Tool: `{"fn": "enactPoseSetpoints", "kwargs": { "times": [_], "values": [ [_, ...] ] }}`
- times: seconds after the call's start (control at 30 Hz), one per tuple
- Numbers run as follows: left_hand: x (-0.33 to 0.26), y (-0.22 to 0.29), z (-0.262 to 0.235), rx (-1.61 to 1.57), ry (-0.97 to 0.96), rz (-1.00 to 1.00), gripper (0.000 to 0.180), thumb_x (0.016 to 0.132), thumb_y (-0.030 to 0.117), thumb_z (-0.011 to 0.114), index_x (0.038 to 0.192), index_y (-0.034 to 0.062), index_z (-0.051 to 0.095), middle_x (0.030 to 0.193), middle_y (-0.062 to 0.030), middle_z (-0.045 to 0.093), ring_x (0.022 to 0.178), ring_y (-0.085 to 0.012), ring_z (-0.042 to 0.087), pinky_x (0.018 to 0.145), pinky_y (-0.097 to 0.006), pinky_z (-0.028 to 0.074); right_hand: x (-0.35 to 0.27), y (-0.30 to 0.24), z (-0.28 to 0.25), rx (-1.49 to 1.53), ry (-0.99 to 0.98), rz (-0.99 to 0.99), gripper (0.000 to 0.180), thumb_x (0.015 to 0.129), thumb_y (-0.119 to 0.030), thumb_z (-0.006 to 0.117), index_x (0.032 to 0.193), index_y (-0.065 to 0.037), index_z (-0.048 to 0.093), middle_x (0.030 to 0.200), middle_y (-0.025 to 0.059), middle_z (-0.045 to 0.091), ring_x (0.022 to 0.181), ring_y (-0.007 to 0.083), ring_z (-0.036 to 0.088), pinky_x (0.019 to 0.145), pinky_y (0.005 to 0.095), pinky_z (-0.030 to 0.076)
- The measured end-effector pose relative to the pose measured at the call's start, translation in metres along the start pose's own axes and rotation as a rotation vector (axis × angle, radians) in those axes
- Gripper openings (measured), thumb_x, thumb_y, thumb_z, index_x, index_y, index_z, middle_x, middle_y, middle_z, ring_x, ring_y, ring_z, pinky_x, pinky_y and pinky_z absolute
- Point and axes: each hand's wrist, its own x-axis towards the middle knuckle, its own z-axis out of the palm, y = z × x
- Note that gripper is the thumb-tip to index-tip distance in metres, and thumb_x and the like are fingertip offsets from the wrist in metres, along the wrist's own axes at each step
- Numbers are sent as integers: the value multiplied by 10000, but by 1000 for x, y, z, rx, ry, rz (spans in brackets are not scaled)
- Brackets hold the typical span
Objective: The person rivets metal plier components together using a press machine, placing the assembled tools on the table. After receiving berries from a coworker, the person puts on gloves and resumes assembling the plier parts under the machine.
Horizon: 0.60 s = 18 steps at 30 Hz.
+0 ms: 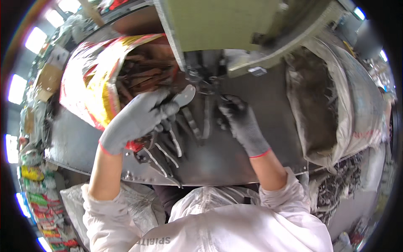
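My left hand (pixel 138 117), in a grey knitted glove, is closed on a flat grey metal piece (pixel 184 96) with a rounded end and small holes. My right hand (pixel 242 122), in a grey glove with darkened fingers, is closed near the machine's lower jaws (pixel 205 82). Whatever its fingers grip is too blurred to make out. Between and below the hands, several narrow metal strips (pixel 174 140) lie on the dark metal table (pixel 235 164). A small red thing (pixel 134 146) shows beneath my left wrist.
A green machine housing (pixel 218 25) stands over the far middle. To the left, a red-and-yellow sack (pixel 98 80) lies open with rusty metal pieces (pixel 147 71) inside. An open white woven sack (pixel 354 96) lies at the right. Metal scrap (pixel 336 189) is heaped below the table's right edge.
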Motion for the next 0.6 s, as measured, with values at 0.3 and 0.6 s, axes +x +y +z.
{"fn": "enactPoseSetpoints", "kwargs": {
  "times": [0.3, 0.6],
  "values": [
    [36, -42, 89, -37, 212, 370, 318, 947, 270, 492, 1072, -18, 539, 888, -86, 626, 750, -142, 612, 655, -254, 493, -14, -35, -32, -944, 158, -341, 294, 852, -122, 547, 1107, 23, 531, 1056, 192, 599, 1015, 295, 565, 861, 361, 450],
    [35, -38, 103, -1000, -122, 62, 239, 933, 134, 476, 1093, -43, 487, 938, -121, 624, 812, -224, 633, 710, -338, 524, 55, -107, -335, -2294, 226, 115, 442, 855, -130, 441, 1295, -147, 486, 1388, 144, 387, 1337, 300, 270, 1101, 392, 231]
  ]
}}
